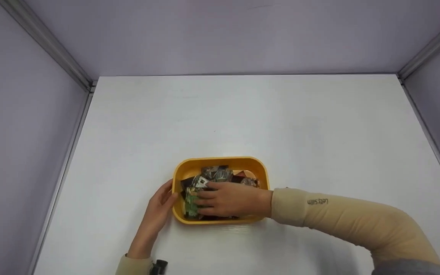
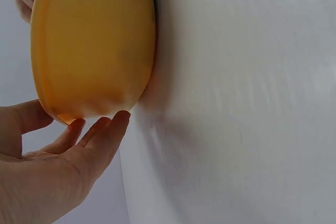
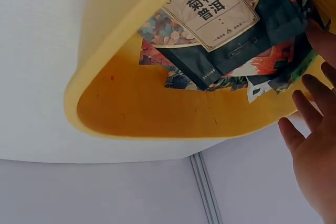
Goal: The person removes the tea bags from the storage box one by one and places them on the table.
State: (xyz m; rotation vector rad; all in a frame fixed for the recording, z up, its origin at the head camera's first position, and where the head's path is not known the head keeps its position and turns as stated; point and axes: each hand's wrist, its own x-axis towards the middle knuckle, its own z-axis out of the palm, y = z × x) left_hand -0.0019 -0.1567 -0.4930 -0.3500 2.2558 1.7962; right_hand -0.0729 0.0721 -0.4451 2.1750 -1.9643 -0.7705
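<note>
A plain white surface point(image 1: 304, 126) fills the floor of a booth, with pale lilac panels point(image 1: 220, 38) standing behind it and on both sides. Grey metal profiles point(image 1: 46, 42) run along the panel joints at the left and right corners. Faint marks show on the surface, and soft shadows lie near the front.

One container stands there: a yellow bin point(image 1: 190, 166) with rounded corners, upright, at the middle of the front half. Glossy packets point(image 1: 223, 175) lie in it in a loose, overlapping heap. A dark green packet point(image 3: 247, 48) carries a cream label point(image 3: 215, 14) reading "Pu'er" with Chinese characters, bordered by flowers; red-printed pieces show beneath it. A bright green packet point(image 1: 191, 208) lies at the bin's left end.

The bin's long axis runs left to right across the head view, its open top facing up. The packets point in mixed directions; in the right wrist view the label's lettering climbs toward the right.

The left grip point(image 1: 159, 208) pinches the bin's left end, thumb at the rim and fingers against the outer wall. The right grip point(image 1: 225, 199) is loose, fingers extended and spread over the heap, fingertips at the bright green packet. A beige sleeve point(image 1: 342, 215) with dark writing covers the right forearm.
</note>
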